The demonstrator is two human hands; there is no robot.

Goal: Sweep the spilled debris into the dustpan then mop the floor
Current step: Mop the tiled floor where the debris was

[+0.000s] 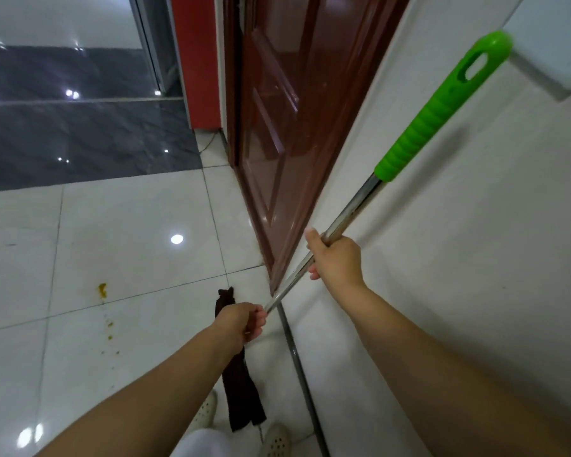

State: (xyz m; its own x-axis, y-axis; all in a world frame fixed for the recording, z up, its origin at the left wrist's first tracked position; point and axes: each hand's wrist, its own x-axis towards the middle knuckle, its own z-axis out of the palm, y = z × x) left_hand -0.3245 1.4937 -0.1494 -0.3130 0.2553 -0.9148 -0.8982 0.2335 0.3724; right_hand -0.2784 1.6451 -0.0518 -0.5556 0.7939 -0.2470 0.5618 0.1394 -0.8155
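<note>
Mop shaft (pixel 350 222): bare metal, smooth, shiny. Grip (pixel 442 107): bright green plastic, ribbed lower part, smooth glossy tip w/ slot. Mop head (pixel 241 384): dark brown cloth strips, matt, limp. Floor tiles (pixel 129 225): white, polished, lamp glare reflected. Door (pixel 277 127): red-brown, glossy lacquer finish. Wall (pixel 475 258): white, smooth, matt. Shoes (pixel 276 440): pale, perforated, plastic-looking.

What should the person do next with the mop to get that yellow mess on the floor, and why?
Probably swing the dark mop cloth left toward the yellow mess. Both hands already grip the mop pole, the left hand low and the right hand higher, but the cloth hangs near the feet, well to the right of the mess and its small crumbs on the white tiles.
</note>
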